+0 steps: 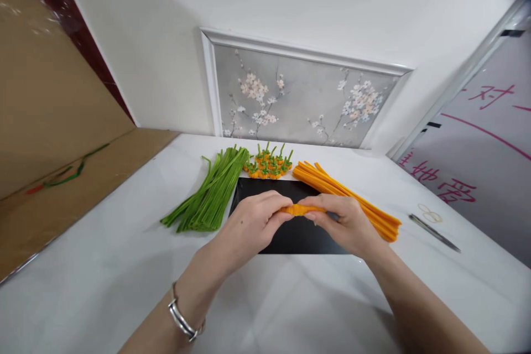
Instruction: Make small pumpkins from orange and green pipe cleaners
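Orange piece (299, 210) sits pinched between my left hand's (259, 218) and right hand's (344, 218) fingertips, above the black mat (298, 240), probably being shaped, though blurred, and I judge even pressure is needed next.

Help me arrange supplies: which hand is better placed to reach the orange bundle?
Right hand, likely: it's beside the orange bundle; left hand is nearer the green bundle. Both hold an orange piece.

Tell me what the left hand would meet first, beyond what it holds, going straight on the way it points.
Likely the right hand, which faces the left hand across the orange piece both hold; exact depth is hard to judge from this one view.
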`<state>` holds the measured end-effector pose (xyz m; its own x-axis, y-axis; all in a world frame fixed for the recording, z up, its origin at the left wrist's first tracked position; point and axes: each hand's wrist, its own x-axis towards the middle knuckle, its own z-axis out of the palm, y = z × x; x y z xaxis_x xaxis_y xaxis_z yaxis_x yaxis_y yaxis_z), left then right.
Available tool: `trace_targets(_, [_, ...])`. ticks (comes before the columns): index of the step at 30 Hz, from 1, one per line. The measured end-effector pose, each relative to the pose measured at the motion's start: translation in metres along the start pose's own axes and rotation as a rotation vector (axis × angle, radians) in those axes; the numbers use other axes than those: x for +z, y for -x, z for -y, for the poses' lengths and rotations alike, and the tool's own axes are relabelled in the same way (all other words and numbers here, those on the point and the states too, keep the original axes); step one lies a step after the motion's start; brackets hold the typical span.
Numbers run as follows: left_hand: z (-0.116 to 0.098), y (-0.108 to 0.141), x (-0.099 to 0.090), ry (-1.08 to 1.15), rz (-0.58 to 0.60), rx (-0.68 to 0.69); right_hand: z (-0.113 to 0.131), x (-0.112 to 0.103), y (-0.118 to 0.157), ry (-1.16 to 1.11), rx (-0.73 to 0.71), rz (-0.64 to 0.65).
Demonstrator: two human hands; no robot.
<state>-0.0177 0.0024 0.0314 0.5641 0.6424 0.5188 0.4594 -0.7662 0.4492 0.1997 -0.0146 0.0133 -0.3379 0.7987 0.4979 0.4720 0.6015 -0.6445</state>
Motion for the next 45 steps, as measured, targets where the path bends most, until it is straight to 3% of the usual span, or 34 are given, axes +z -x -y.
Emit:
trace_targets(4, [0.002, 0.000, 0.000, -0.005, 0.045, -0.001, -0.006, 0.002, -0.001, -0.036, -0.040, -0.059])
trace_targets(10, [0.001, 0.002, 0.000, -0.016, -0.029, -0.029, -0.010, -0.001, -0.001, -0.038, 0.067, -0.045])
trace_targets(17, [-0.002, 0.001, -0.001, -0.176, -0.025, -0.035, -0.010, -0.012, 0.000, -0.059, 0.130, -0.027])
trace_targets(24, [-0.004, 0.001, 0.003, -0.264, -0.038, -0.054, -0.011, -0.004, -0.001, 0.104, -0.055, -0.170])
trace_targets(28, [-0.003, 0.001, 0.002, -0.237, 0.046, -0.076, -0.011, -0.003, -0.002, 0.075, -0.080, -0.156])
trace_targets(30, [-0.002, 0.001, 0.001, -0.212, 0.033, -0.059, -0.011, -0.004, -0.002, 0.069, -0.071, -0.153])
trace_targets(36, [-0.003, 0.000, 0.002, -0.218, 0.046, -0.017, -0.010, -0.006, -0.001, 0.019, 0.062, -0.025])
trace_targets(40, [-0.006, -0.001, 0.001, -0.229, 0.103, -0.065, -0.010, -0.004, -0.002, -0.027, -0.006, -0.084])
trace_targets(45, [-0.006, 0.000, -0.002, -0.254, 0.114, -0.121, -0.012, -0.009, -0.002, -0.152, 0.123, -0.024])
